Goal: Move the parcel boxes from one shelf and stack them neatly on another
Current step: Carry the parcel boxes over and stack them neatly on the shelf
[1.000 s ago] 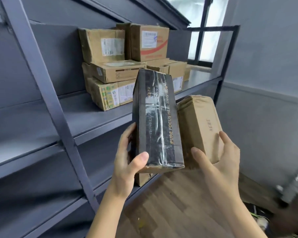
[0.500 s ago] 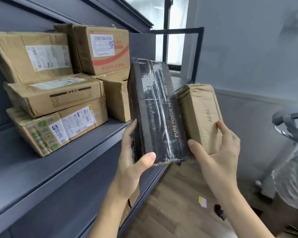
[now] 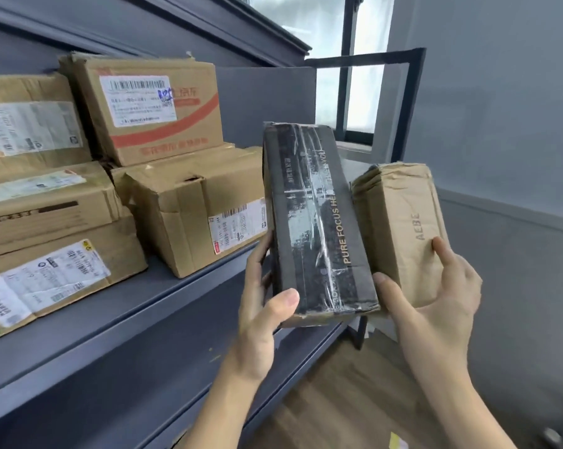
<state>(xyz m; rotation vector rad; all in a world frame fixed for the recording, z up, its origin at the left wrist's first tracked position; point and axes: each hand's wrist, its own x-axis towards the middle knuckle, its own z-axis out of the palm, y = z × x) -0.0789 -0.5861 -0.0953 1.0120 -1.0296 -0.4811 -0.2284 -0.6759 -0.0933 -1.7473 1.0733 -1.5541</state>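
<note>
A black taped box (image 3: 315,222) with gold lettering is held upright in my left hand (image 3: 264,306), which grips its lower left edge. Beside it on the right, my right hand (image 3: 435,303) holds a smaller brown cardboard box (image 3: 400,222) marked AEBE. Both boxes hover in front of the grey shelf (image 3: 137,306), just right of the stacked parcels. On that shelf several brown parcel boxes are stacked: a red-striped one (image 3: 150,108) on top, and a dented one (image 3: 189,209) nearest my left hand.
A lower shelf board (image 3: 163,377) runs beneath. The shelf's dark end frame (image 3: 409,102) stands at the right, with a window (image 3: 325,59) behind it. Wooden floor (image 3: 354,400) lies below, and a grey wall (image 3: 500,124) is at the right.
The view has moved closer to the stacked parcels, which now fill the left. Both hands keep the same hold on their boxes, which sit slightly nearer the shelf.
</note>
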